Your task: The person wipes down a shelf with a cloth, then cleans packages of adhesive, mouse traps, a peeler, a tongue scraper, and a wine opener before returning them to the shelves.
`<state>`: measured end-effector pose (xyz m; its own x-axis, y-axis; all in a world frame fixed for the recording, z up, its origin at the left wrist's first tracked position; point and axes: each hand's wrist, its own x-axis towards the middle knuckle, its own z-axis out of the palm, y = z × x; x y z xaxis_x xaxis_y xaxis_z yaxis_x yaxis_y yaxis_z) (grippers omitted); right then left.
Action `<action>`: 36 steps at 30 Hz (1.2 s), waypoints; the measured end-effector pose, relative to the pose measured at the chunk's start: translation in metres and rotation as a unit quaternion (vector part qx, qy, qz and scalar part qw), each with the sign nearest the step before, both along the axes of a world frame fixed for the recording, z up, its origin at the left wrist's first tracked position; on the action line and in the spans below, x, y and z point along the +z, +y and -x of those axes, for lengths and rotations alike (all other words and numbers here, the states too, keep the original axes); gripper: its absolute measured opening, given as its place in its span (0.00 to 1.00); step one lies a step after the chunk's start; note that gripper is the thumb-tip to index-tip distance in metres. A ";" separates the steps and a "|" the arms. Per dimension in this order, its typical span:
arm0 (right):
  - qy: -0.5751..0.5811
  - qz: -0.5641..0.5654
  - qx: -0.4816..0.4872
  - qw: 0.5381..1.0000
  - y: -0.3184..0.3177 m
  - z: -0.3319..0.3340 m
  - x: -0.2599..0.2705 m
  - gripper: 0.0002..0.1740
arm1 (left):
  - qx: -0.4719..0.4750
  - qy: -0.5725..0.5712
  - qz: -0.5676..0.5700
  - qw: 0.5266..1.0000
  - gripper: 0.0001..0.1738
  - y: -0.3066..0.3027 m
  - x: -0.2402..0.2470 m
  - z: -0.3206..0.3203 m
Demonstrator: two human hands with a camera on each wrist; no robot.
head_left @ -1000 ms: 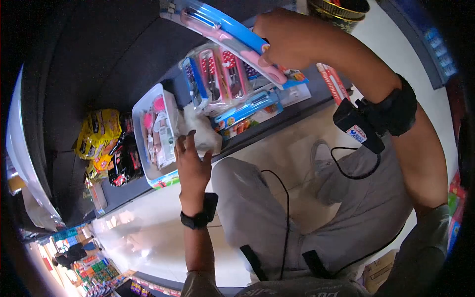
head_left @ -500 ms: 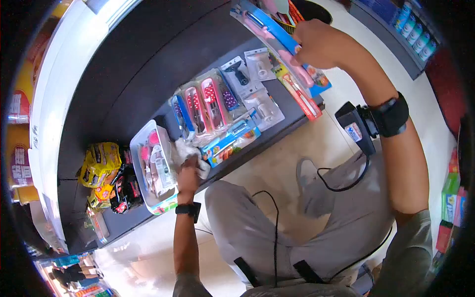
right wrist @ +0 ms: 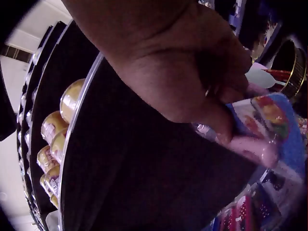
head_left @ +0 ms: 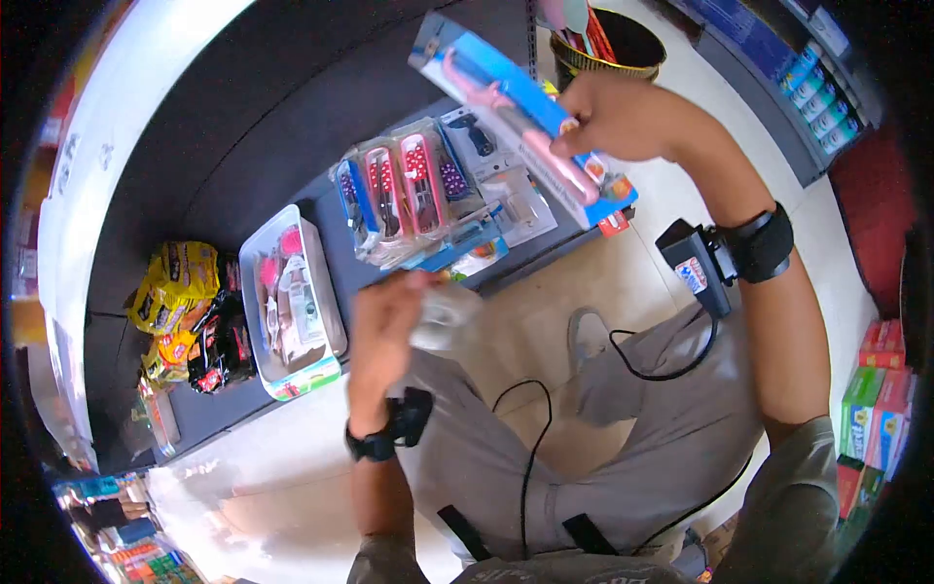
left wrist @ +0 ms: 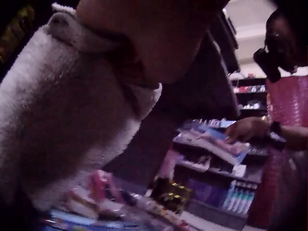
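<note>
My right hand (head_left: 628,119) grips a long blister pack (head_left: 516,122) by its edge: a pink-handled kitchen tool on a blue card, slanting above the shelf's right end. In the right wrist view, the thumb lies against the pack (right wrist: 252,149) near the pink handle's end. My left hand (head_left: 381,326) holds a crumpled white cloth (head_left: 449,316), blurred, over the shelf's front edge near my knee. The left wrist view shows the cloth (left wrist: 62,106) hanging from the fingers, its fabric fuzzy like towelling.
On the dark shelf (head_left: 219,414) stands a white bin (head_left: 333,321) with pink-handled items. Bagged cutlery cases (head_left: 418,185) lie right of it, beside carded packs (head_left: 525,200). Yellow and black packets (head_left: 180,282) sit at the left. A black-and-gold basket (head_left: 628,68) stands beyond the right end.
My left hand has taken up the white cloth from beside the bin and drawn it toward me. The blister pack has stayed in my right hand, its printed front now turned more toward me.
</note>
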<state>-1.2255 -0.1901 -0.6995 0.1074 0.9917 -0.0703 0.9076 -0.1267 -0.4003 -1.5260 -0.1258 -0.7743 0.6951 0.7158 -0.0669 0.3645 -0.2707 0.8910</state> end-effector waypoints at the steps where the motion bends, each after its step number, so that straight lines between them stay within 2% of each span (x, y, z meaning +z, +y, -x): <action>1: 0.007 0.003 0.027 1.000 0.002 0.004 -0.004 0.16 | -0.036 -0.020 0.062 0.997 0.21 -0.004 -0.007 -0.012; 2: 0.014 0.008 0.052 0.999 0.002 0.008 -0.006 0.16 | -0.074 -0.040 0.124 0.989 0.24 -0.009 -0.020 -0.023; 4: 0.059 0.060 0.062 0.995 0.003 0.027 -0.002 0.16 | -0.051 -0.166 0.111 0.979 0.23 -0.024 -0.047 -0.050; 7: 0.136 0.081 0.110 0.981 0.006 0.040 -0.015 0.17 | -0.005 -0.266 0.209 0.941 0.20 -0.039 -0.060 -0.065; 10: 0.161 0.107 0.104 0.976 0.008 0.048 -0.024 0.18 | 0.021 -0.273 0.269 0.923 0.17 -0.042 -0.055 -0.067; 11: 0.126 0.129 0.109 0.978 0.008 0.051 -0.014 0.19 | 0.029 -0.296 0.290 0.910 0.14 -0.041 -0.055 -0.068; 14: 0.029 0.125 0.103 0.986 0.007 0.047 -0.019 0.19 | 0.007 -0.250 0.197 0.948 0.13 -0.036 -0.068 -0.063; 15: -0.018 0.085 0.108 0.990 0.009 0.040 -0.031 0.19 | -0.006 -0.216 0.167 0.962 0.12 -0.033 -0.074 -0.060; 18: -0.038 0.046 0.032 0.998 0.005 0.034 -0.036 0.20 | -0.010 -0.103 0.159 0.982 0.13 -0.024 -0.079 -0.053; 19: -0.050 0.021 0.031 0.998 0.005 0.031 -0.040 0.20 | -0.019 -0.108 0.188 0.976 0.14 -0.015 -0.093 -0.052; 22: -0.048 0.043 0.025 0.998 0.005 0.033 -0.038 0.20 | -0.050 0.063 0.125 0.989 0.13 0.016 -0.096 -0.057; 23: -0.053 0.057 0.028 0.997 0.004 0.034 -0.036 0.20 | -0.049 0.048 0.159 0.985 0.14 0.027 -0.107 -0.061; 24: -0.056 0.071 0.031 0.995 0.004 0.035 -0.034 0.20 | -0.044 -0.018 0.164 0.985 0.15 0.041 -0.140 -0.064; 26: -0.065 0.087 0.037 0.993 0.005 0.038 -0.031 0.20 | -0.031 0.001 0.186 0.982 0.14 0.054 -0.142 -0.072; 28: -0.073 0.096 0.039 0.992 0.004 0.040 -0.033 0.20 | -0.009 -0.078 0.262 0.962 0.11 0.060 -0.141 -0.077; 29: -0.081 0.089 0.053 0.991 0.005 0.040 -0.035 0.20 | -0.091 -0.058 0.072 0.992 0.10 0.076 -0.160 -0.074; 30: -0.090 0.084 0.063 0.990 0.007 0.038 -0.038 0.20 | -0.131 -0.047 -0.133 0.981 0.10 0.093 -0.181 -0.071; 32: -0.100 0.086 0.061 0.989 0.005 0.035 -0.039 0.19 | -0.074 0.025 -0.197 0.977 0.10 0.105 -0.192 -0.081; 36: -0.109 0.103 0.051 0.987 0.000 0.039 -0.030 0.19 | 0.075 0.140 -0.294 0.943 0.14 0.087 -0.153 -0.088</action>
<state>-1.2645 -0.1903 -0.7292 0.0425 0.9652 -0.2582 0.9818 -0.0883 -0.1684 -1.4378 -0.0392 -0.9276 0.5968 0.7753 0.2068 0.6363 -0.6143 0.4667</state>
